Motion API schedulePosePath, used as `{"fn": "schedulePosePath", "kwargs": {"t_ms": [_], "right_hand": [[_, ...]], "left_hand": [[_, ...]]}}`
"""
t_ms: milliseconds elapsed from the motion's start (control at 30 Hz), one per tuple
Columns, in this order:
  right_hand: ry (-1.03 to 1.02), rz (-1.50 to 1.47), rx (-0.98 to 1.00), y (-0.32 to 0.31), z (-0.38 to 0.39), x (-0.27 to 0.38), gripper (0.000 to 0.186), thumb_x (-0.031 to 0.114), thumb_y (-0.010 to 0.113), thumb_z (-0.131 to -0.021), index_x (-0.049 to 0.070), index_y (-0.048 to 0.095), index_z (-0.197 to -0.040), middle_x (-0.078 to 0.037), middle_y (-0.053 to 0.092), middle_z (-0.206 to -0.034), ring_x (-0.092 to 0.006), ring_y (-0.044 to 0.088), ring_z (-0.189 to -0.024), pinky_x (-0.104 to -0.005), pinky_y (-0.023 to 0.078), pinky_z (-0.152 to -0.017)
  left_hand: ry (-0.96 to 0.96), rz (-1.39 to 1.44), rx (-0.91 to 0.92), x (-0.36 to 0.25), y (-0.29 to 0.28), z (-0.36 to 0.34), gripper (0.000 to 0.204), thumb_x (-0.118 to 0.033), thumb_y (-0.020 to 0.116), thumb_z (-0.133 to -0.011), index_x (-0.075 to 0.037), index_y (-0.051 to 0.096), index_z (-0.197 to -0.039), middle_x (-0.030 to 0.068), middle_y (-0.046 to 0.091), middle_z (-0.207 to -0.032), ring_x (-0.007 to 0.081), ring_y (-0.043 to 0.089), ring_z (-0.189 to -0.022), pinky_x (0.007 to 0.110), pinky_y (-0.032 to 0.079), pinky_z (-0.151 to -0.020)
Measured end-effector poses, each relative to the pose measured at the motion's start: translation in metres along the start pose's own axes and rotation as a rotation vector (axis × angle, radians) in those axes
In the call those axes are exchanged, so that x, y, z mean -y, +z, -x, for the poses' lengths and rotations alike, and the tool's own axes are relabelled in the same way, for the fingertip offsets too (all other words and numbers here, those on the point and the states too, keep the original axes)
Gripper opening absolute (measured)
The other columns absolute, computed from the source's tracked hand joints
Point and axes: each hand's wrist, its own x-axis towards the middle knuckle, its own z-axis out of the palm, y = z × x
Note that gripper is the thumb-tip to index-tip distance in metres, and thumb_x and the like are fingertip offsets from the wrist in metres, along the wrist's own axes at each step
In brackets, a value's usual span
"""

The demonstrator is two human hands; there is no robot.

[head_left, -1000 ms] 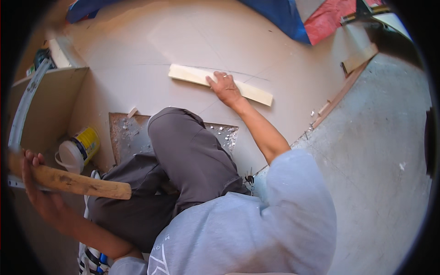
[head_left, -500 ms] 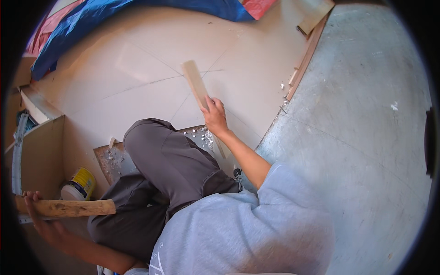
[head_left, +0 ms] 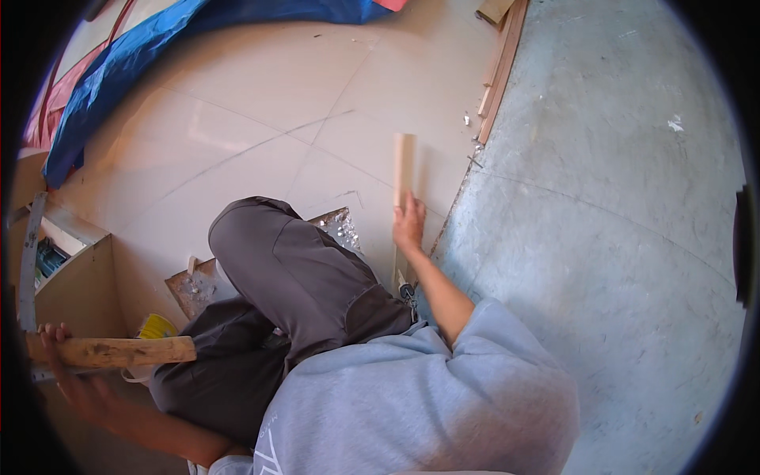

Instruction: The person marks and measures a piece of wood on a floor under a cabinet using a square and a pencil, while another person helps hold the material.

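My right hand, in the middle of the head view, grips a flat, pale wooden strip. The strip points away from me over the tiled floor; part of it shows again below the hand. At the lower left, the fingers of my left hand wrap round a thick, rounded piece of wood, whose free end reaches over my dark trousers. A metal strip runs up from beside this hand; whether the fingers touch it is hidden.
A yellow tub stands behind the wood piece, beside an open wooden box. White rubble lies by my knee. Wooden strips line the edge of the grey floor. A blue tarp lies far left.
My right hand has moved right and slightly nearer, and its wooden strip has turned from leaning left to nearly straight. My left hand keeps its hold; the view has shifted slightly.
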Motion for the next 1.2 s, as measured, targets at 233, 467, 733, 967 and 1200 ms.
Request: {"fn": "schedulePosePath", "kwargs": {"t_ms": [233,467,733,967,1200], "right_hand": [[-0.054,0.275,-0.149,0.034,-0.105,0.022,0.048,0.015,0.057,-0.089,0.011,0.044,-0.136,-0.025,0.05,-0.116,-0.0405,0.048,-0.11,-0.0473,0.04,-0.094],[-0.058,0.129,-0.184,-0.018,-0.176,0.033,0.027,0.012,0.06,-0.085,0.008,0.054,-0.111,-0.02,0.056,-0.095,-0.0379,0.053,-0.092,-0.0494,0.044,-0.079],[-0.677,0.034,0.02,0.021,-0.17,0.184,0.042,0.011,0.062,-0.085,0.016,0.052,-0.125,-0.021,0.051,-0.112,-0.0376,0.049,-0.106,-0.0481,0.042,-0.088],[-0.756,0.3,0.118,0.025,-0.301,0.101,0.049,0.015,0.063,-0.085,0.018,0.049,-0.132,-0.019,0.048,-0.121,-0.0368,0.047,-0.113,-0.0451,0.041,-0.096],[-0.458,0.457,0.153,-0.016,-0.312,0.088,0.055,0.02,0.065,-0.085,0.014,0.045,-0.136,-0.017,0.048,-0.125,-0.0343,0.045,-0.118,-0.0436,0.041,-0.098]], "left_hand": [[-0.14,0.239,0.086,0.018,-0.027,-0.037,0.035,-0.011,0.062,-0.091,0.008,0.053,-0.119,0.0095,0.056,-0.109,0.016,0.055,-0.104,0.03,0.04,-0.098],[-0.011,0.107,0.008,0.032,-0.034,-0.035,0.037,-0.016,0.063,-0.09,0.006,0.056,-0.12,0.0101,0.057,-0.113,0.0185,0.054,-0.109,0.031,0.043,-0.099],[-0.078,0.003,0.052,0.046,-0.079,-0.055,0.042,0.002,0.045,-0.095,0.002,0.043,-0.137,0.0144,0.044,-0.139,0.0233,0.05,-0.123,0.035,0.034,-0.109],[0.348,-0.675,0.17,0.032,-0.032,0.005,0.044,-0.003,0.046,-0.094,0.0,0.043,-0.138,0.0147,0.048,-0.135,0.0239,0.049,-0.123,0.035,0.035,-0.108],[0.218,-0.511,0.107,0.028,-0.044,0.004,0.041,-0.018,0.053,-0.093,0.0,0.053,-0.13,0.0132,0.054,-0.127,0.0209,0.054,-0.117,0.035,0.036,-0.105]]}}
